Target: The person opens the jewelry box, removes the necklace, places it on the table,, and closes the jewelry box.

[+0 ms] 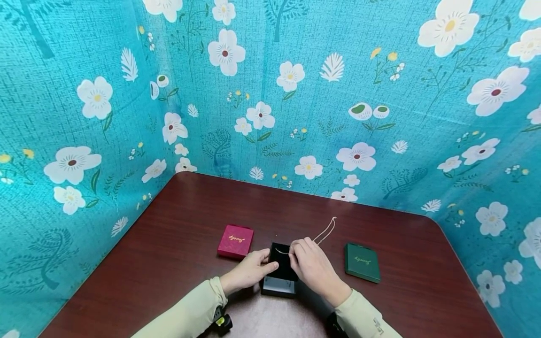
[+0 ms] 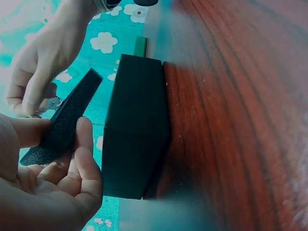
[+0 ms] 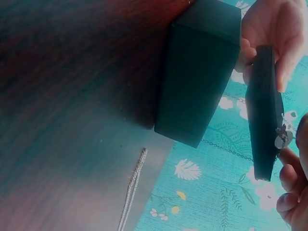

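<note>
Thin chain [image 1: 282, 252] across blk pad [image 1: 280, 267], L hand [image 1: 250, 271] gripping pad's left edge & R hand [image 1: 312, 264] pinching chain at right, nr. blk box [image 1: 278, 287] on table [image 1: 177, 244], is prob. light, limp, slippery & easily kinked, so best held by a few links nr. pad's edge.

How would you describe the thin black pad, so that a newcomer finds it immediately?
Above the dark red wood-grain table, find the person's left hand. It grips the thin, black, rectangular pad. Unlike the thick, smooth black box below, this one is slim and fuzzy, with a pale metal chain against its face.
</note>
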